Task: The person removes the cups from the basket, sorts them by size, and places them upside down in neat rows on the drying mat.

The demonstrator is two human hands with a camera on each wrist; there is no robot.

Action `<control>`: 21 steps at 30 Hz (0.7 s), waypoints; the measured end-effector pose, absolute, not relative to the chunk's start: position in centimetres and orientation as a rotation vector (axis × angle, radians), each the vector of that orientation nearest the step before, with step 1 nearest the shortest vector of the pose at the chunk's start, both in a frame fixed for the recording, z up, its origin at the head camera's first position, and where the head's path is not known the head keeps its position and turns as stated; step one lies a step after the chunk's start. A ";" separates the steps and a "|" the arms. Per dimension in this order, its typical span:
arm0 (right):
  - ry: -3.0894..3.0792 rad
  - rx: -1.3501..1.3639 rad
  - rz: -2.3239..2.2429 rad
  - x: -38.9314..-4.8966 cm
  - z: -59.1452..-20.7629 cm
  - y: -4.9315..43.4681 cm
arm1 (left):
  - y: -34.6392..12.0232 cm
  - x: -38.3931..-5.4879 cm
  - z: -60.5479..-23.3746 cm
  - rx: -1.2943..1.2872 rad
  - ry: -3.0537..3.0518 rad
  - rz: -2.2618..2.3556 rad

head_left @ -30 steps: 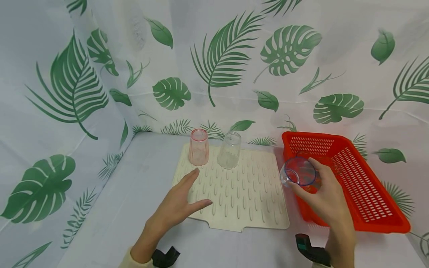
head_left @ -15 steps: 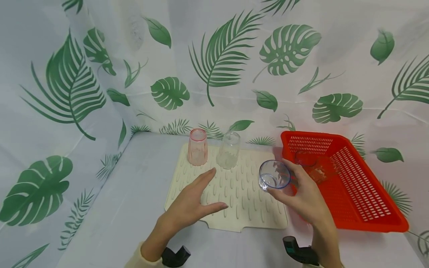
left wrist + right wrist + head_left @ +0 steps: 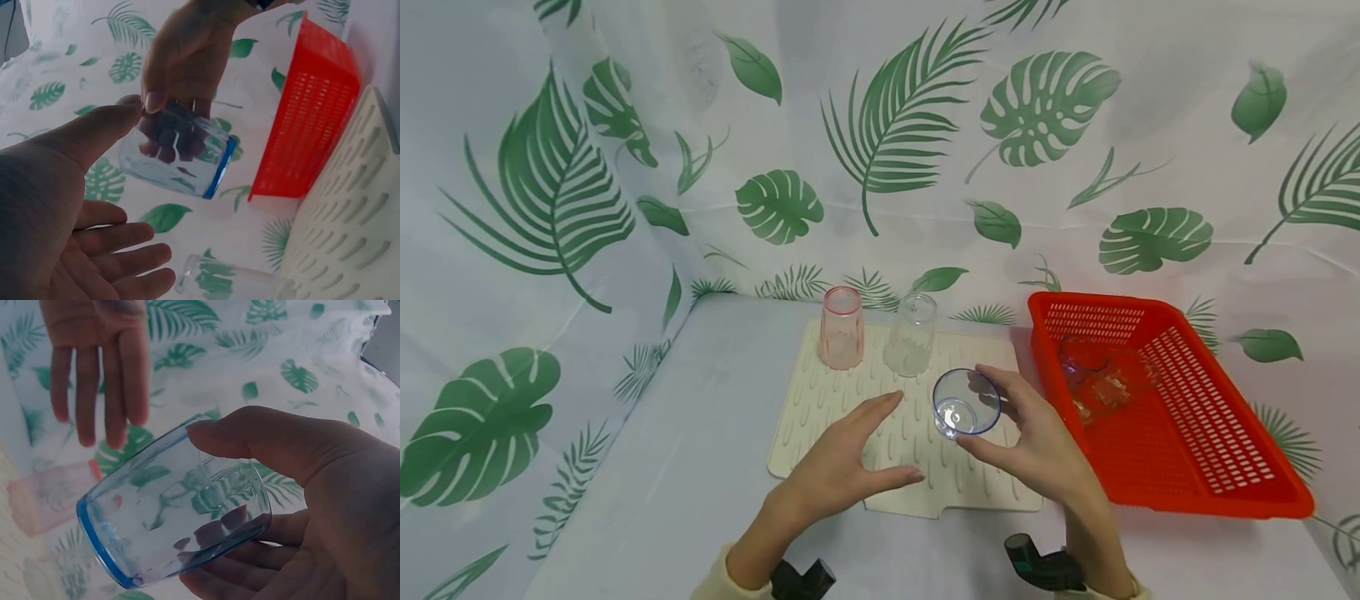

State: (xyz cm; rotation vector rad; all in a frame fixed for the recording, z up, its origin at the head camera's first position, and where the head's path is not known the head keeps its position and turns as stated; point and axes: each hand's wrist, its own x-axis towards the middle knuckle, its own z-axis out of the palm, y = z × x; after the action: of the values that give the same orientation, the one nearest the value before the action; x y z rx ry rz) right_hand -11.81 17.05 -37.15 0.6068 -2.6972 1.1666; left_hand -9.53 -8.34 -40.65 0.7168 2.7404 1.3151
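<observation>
Right hand (image 3: 1037, 446) grips transparent, round, blue-rimmed tumbler (image 3: 964, 407) above cream, ridged, rectangular mat (image 3: 962, 492). Left hand (image 3: 833, 468) wide, thumb apart from fingers, near tumbler.

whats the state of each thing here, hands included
blue-rimmed glass: in the right hand, off the mat
pink glass: standing on the mat, rim up
clear glass: standing on the mat; which way up, hard to tell
mat: flat on the table
red basket: holds some clear glassware
right hand: gripping the blue-rimmed glass
left hand: open, holding nothing
</observation>
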 end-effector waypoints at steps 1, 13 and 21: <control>-2.693 0.629 1.181 -11.8 -37.2 16.8 | -8.3 -9.5 -40.7 0.731 2.735 1.322; -2.722 0.784 1.235 -11.2 -37.3 15.1 | -8.0 -9.7 -41.1 0.905 2.716 1.420; -2.744 0.849 1.275 -10.9 -37.1 14.9 | -7.9 -9.6 -41.0 0.918 2.698 1.471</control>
State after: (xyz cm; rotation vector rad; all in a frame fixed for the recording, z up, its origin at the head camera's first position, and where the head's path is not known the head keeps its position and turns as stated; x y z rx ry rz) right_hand -10.90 14.86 -37.13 0.8495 -2.7438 1.2748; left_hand -9.60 -7.94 -40.99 0.9184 2.6982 1.4712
